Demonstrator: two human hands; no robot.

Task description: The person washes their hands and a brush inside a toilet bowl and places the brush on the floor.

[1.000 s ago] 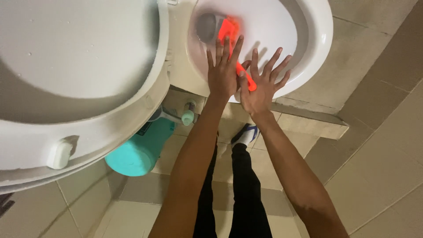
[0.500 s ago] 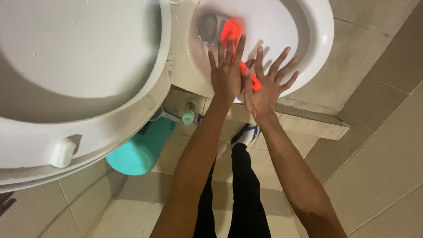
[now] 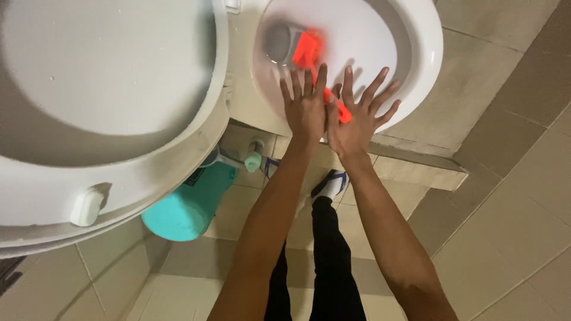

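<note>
Brush (image 3: 310, 59), bright orange, lies inside the white bowl (image 3: 416, 77) with its long axis running on a slant: the broad head sits up and to the left, close by the dark drain opening (image 3: 277, 43), and the thin handle comes down and to the right, ending between the two hands. The head looks blurred, so its bristles cannot be made out. The left hand (image 3: 307, 109) is flat and spread, fingers straight and pointing up into the bowl, its palm side turned away from the camera; its edge presses against the handle. The right hand (image 3: 355, 122) is likewise fully spread, fingers fanned up and to the right, and its inner edge meets the handle's lower end from the other side. The handle is thus pinched between the two flat hands with no finger curled around it, and the tip of the handle shows just at the right thumb's base. Both forearms reach up from the bottom of the view. To the left, the raised seat (image 3: 148, 172) and lid (image 3: 101, 65) fill the upper corner. Below the bowl a teal bucket (image 3: 187, 205) stands on the tiled floor (image 3: 511, 238), beside a hose fitting with a teal cap (image 3: 254, 160). A shoe (image 3: 331, 183), white and blue, and dark trouser legs show between the arms.
</note>
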